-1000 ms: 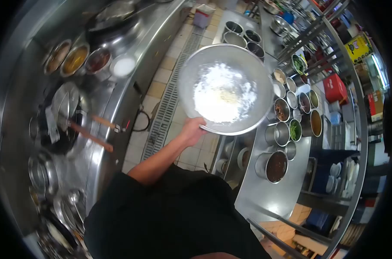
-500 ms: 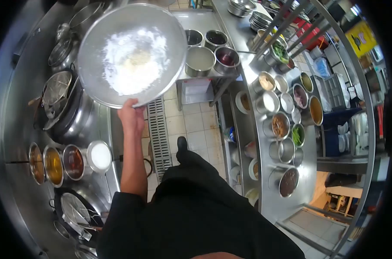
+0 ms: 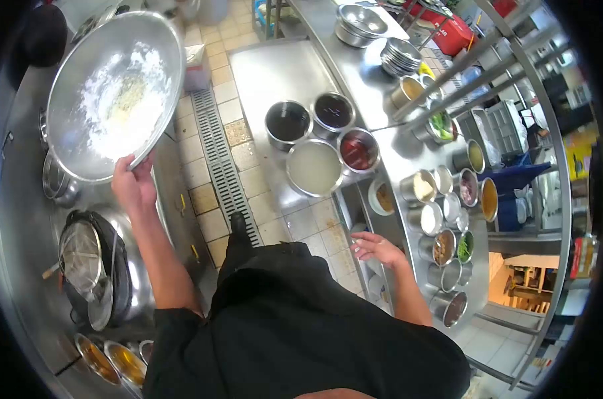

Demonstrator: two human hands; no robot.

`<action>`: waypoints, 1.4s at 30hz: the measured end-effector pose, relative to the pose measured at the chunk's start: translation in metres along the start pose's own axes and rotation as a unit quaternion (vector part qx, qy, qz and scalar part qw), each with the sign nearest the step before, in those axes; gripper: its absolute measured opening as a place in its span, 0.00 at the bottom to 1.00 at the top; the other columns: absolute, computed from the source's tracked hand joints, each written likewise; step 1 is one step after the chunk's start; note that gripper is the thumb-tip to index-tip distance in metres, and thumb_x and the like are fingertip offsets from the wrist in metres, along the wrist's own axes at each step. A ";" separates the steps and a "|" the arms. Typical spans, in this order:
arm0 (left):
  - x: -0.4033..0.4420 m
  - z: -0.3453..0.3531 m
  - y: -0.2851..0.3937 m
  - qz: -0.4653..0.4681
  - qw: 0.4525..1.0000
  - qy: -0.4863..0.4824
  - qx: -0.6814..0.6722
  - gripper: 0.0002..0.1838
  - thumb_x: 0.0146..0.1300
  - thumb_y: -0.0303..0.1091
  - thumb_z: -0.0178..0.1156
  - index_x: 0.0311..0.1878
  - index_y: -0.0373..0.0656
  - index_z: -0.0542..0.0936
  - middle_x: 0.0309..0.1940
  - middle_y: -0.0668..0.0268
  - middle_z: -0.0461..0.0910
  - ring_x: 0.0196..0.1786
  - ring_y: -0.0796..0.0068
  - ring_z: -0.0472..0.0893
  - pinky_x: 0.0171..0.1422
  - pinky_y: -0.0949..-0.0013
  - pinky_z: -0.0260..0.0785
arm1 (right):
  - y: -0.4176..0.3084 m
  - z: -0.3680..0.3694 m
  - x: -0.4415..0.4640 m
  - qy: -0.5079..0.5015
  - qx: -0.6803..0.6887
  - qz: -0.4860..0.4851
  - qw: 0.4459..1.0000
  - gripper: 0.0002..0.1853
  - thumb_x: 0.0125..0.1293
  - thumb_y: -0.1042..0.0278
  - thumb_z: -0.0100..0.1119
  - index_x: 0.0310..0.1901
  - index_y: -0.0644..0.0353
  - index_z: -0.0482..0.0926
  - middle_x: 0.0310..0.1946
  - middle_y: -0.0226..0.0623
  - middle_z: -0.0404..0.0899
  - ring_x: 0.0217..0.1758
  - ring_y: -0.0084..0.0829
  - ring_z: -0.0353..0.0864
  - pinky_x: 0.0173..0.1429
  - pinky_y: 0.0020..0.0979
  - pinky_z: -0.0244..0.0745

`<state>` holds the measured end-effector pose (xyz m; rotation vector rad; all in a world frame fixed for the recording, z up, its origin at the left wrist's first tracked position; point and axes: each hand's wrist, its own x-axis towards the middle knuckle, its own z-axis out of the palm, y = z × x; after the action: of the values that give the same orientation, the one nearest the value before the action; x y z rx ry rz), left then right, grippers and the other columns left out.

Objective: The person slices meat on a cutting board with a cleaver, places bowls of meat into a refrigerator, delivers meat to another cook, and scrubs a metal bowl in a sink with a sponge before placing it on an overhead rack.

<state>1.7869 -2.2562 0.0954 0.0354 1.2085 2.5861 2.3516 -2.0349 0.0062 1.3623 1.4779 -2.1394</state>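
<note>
My left hand (image 3: 134,183) grips the rim of a large metal mixing bowl (image 3: 165,63), thumb over the edge. White powder (image 3: 125,110) lies spread inside the bowl, with a pale yellowish, grainy patch at its middle. The bowl tilts toward me and hangs above the left-hand counter. My right hand (image 3: 376,249) holds nothing; its fingers are apart, beside the right-hand counter. Nearest to it on the low steel table are a pot of cloudy liquid (image 3: 314,167) and a pot of red contents (image 3: 358,150).
Two pots of dark liquid (image 3: 288,124) stand on the low steel table (image 3: 281,66). Several ingredient pots line the right counter (image 3: 398,149). At left are a wok (image 3: 132,266) and a round strainer (image 3: 82,256). A drain grate (image 3: 215,146) runs along the tiled floor.
I have moved forward along the aisle, and the bowl has shifted left in view and tilted more. My right hand has come into view.
</note>
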 end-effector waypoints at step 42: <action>0.857 0.267 -0.266 -0.424 0.884 -0.121 0.157 0.27 0.57 0.19 0.50 0.61 0.21 0.65 0.52 0.43 0.77 0.49 0.46 0.83 0.48 0.49 0.84 | -0.879 0.205 0.730 0.309 -0.374 -0.491 0.723 0.40 0.47 0.75 0.78 0.64 0.60 0.71 0.67 0.53 0.64 0.67 0.57 0.69 0.65 0.44 0.73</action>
<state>1.0681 -1.6663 -0.0165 -0.0858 1.1780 1.5686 1.2943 -1.5552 0.0116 1.0429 3.3992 -0.9337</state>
